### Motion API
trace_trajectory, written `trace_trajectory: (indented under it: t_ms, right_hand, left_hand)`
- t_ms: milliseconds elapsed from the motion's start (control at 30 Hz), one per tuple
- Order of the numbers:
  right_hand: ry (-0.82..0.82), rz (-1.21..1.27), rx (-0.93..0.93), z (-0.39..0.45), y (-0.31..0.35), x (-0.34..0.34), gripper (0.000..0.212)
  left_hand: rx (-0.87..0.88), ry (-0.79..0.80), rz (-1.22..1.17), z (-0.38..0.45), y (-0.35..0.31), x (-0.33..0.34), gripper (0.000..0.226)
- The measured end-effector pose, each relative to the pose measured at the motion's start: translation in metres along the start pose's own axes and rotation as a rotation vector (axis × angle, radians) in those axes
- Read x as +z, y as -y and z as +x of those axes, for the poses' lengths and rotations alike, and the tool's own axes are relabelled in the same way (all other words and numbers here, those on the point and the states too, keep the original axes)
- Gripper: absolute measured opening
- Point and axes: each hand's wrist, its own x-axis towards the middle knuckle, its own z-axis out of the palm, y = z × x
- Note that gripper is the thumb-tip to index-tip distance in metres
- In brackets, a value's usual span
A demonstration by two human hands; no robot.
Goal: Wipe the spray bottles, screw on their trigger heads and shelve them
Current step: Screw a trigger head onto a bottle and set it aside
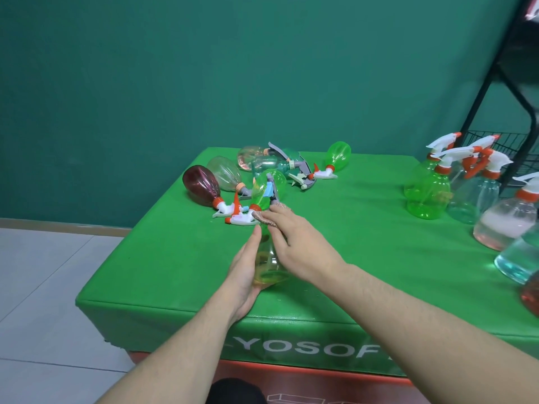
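One green-covered table (335, 243) — teal wall (145, 83) behind, pale tiled floor (43, 272) beside.

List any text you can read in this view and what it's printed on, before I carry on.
"YOSOF": white capitals on the front drop of the green table cover; the word is cut off at both ends, by the left forearm and the right forearm.
White line drawing on the red panel below: no readable words.
Spray bottles and trigger heads: no readable labels.

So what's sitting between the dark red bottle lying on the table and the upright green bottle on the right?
In the head view, between the dark red bottle and the upright green bottle lie a green bottle, then bare green tablecloth.
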Motion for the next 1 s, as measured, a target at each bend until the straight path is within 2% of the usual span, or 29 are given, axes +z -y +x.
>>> trace_trajectory:
  t_ms: [100, 233, 567, 667, 833, 1000]
  right_hand:
    - [-0.045, 0.002, 0.051, 0.002, 0.000, -0.001, 0.040]
    - [-0.007, -0.014, 0.143, 0.014, 0.004, -0.007, 0.040]
    - [0.036, -0.251, 0.030, 0.020, 0.004, -0.014, 0.040]
    - [0.001, -0.182, 0.017, 0.016, 0.001, -0.013, 0.037]
    - [-0.023, 0.067, 0.044, 0.008, 0.000, 0.001, 0.037]
    - [-0.033, 0.131, 0.007, -0.006, 0.000, 0.006, 0.038]
  left_hand:
    - [0.008, 0.010, -0.026, 0.001, 0.001, -0.001, 0.071]
    - [-0.003, 0.006, 0.008, 0.003, 0.003, -0.003, 0.072]
    - [0.007, -0.009, 0.016, 0.004, 0.003, -0.001, 0.069]
    - [0.013, -0.013, 0.023, 0.004, 0.004, -0.001, 0.069]
    - [0.037, -0.019, 0.018, 0.001, 0.002, 0.001, 0.069]
    - [0.048, -0.035, 0.016, -0.002, -0.001, 0.006, 0.071]
